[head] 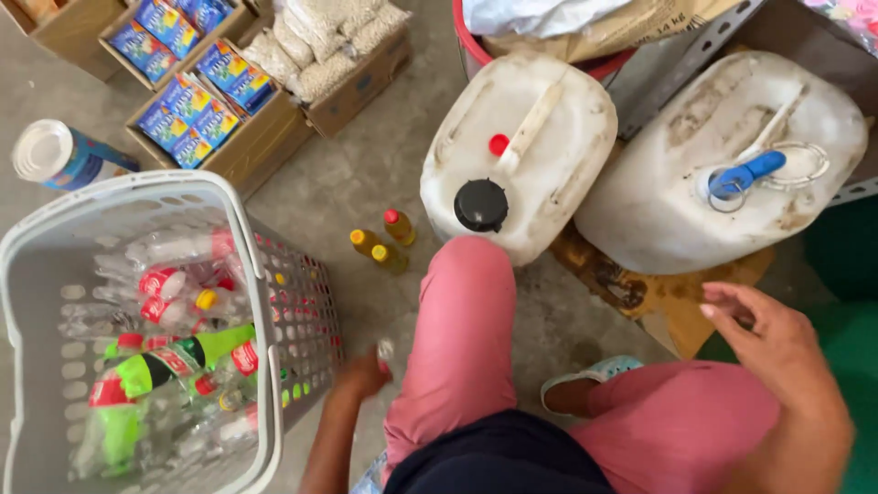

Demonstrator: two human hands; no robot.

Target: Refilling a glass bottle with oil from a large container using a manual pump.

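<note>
left hand (364, 373) curling round a small clear bottle (385, 350) low on the floor beside the basket (259, 274) | right hand (777, 352) hovering open, empty | risk: three small oil bottles (382, 241) standing near the knee, likely toppling if nudged

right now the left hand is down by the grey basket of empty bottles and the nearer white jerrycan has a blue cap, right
Not quite. In the head view the nearer white jerrycan has a black cap, not blue. The rest holds: the left hand is down beside the grey basket of empty bottles.
</note>
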